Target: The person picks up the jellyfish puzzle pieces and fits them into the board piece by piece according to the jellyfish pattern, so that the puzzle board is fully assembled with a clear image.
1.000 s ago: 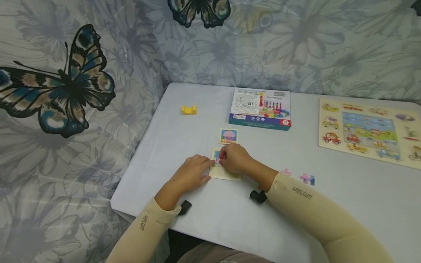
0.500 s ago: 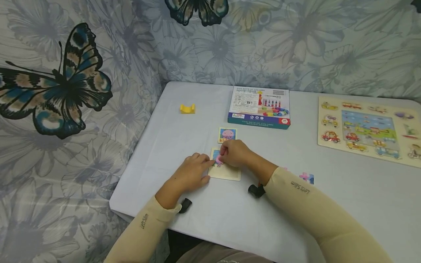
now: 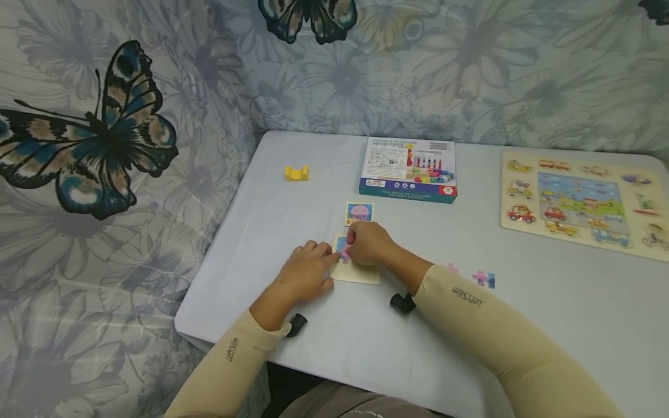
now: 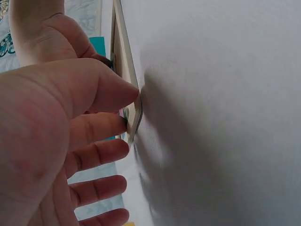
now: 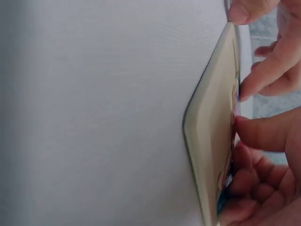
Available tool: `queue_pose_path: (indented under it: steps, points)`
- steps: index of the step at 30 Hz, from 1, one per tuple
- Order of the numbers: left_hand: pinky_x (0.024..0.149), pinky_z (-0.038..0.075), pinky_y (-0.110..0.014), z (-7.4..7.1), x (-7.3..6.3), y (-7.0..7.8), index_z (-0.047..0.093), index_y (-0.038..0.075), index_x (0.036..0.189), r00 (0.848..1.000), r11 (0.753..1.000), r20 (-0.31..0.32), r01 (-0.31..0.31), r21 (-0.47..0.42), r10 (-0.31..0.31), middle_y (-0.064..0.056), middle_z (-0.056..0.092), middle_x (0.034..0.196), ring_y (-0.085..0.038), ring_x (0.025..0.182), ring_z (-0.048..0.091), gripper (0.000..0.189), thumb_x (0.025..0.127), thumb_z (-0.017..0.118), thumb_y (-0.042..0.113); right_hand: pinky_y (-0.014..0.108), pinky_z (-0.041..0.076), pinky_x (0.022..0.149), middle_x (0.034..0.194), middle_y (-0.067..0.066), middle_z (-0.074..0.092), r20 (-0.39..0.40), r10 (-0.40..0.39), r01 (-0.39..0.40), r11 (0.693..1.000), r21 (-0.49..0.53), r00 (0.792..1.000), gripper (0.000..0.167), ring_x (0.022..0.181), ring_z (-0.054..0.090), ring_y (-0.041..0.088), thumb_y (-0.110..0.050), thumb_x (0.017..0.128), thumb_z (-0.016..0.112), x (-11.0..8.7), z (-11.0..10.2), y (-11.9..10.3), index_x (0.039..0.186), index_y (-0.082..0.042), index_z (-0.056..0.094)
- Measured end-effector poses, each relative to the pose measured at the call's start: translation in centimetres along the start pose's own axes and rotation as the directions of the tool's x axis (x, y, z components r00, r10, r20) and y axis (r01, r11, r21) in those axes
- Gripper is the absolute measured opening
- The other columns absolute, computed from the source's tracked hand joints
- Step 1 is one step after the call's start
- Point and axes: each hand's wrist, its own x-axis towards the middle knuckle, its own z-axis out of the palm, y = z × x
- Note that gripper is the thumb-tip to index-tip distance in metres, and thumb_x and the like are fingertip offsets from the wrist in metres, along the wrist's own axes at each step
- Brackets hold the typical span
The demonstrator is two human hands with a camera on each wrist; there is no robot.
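Our right sleeve [image 3: 502, 337] is edging left; right hand [image 3: 370, 244] pinching a pink piece [image 3: 345, 252], left hand [image 3: 308, 271] spread, we're risking jamming from tilt

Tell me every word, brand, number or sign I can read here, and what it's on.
"FIVE SETS OF COLUMN": top of the box; its front seems to repeat this, with a blurred line below.
"Let'sSlim": right sleeve.
"Let'sSlim": left sleeve, running sideways.
The box's other print is too small to read.
Small board, partly covered: no text I can make out.
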Motion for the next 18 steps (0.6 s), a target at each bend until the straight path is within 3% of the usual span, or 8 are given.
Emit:
queue_pose_path:
  steps: [6, 12, 18]
  points:
    - [0.107, 0.042, -0.043, -0.1, 0.2, 0.3, 0.055, 0.015, 0.149, 1.000, 0.999, 0.017, 0.003, -0.032, -0.002, -0.001, 0.052, 0.141, -0.023, 0.128, 0.046, 0.057, 0.095, 0.066, 0.029, 0.032, 0.049, 0.071, 0.088, 0.005, 0.064, -0.030, -0.080, 0.081, 0.997, 0.011, 0.996, 0.012, 0.083, 0.058, 0.022, -0.022, 0.094, 0.073, -2.7, -2.5, 2.0, 0.102, -0.013, 0.069]
    - [0.115, 0.037, -0.043, 0.5, 0.3, 0.0, 0.054, 0.013, 0.148, 1.000, 0.996, 0.024, 0.012, -0.083, -0.010, -0.003, 0.048, 0.146, -0.023, 0.133, 0.044, 0.058, 0.095, 0.067, 0.030, 0.048, 0.054, 0.091, 0.115, 0.013, 0.067, 0.003, 0.032, -0.031, 0.993, -0.114, 0.999, 0.035, 0.103, 0.059, 0.030, -0.024, 0.091, 0.075, -7.1, -6.2, 7.0, 0.124, -0.012, 0.069]
    - [0.115, 0.036, -0.047, 0.5, 0.2, -0.3, 0.055, 0.014, 0.146, 1.000, 0.994, 0.001, -0.008, -0.113, 0.008, -0.007, 0.045, 0.150, -0.028, 0.137, 0.043, 0.057, 0.094, 0.070, 0.032, 0.056, 0.053, 0.092, 0.122, 0.020, 0.063, -0.041, 0.053, -0.061, 0.969, -0.239, 0.998, 0.048, 0.107, 0.059, 0.036, -0.029, 0.084, 0.085, -11.4, -6.9, 11.9, 0.124, -0.009, 0.069]
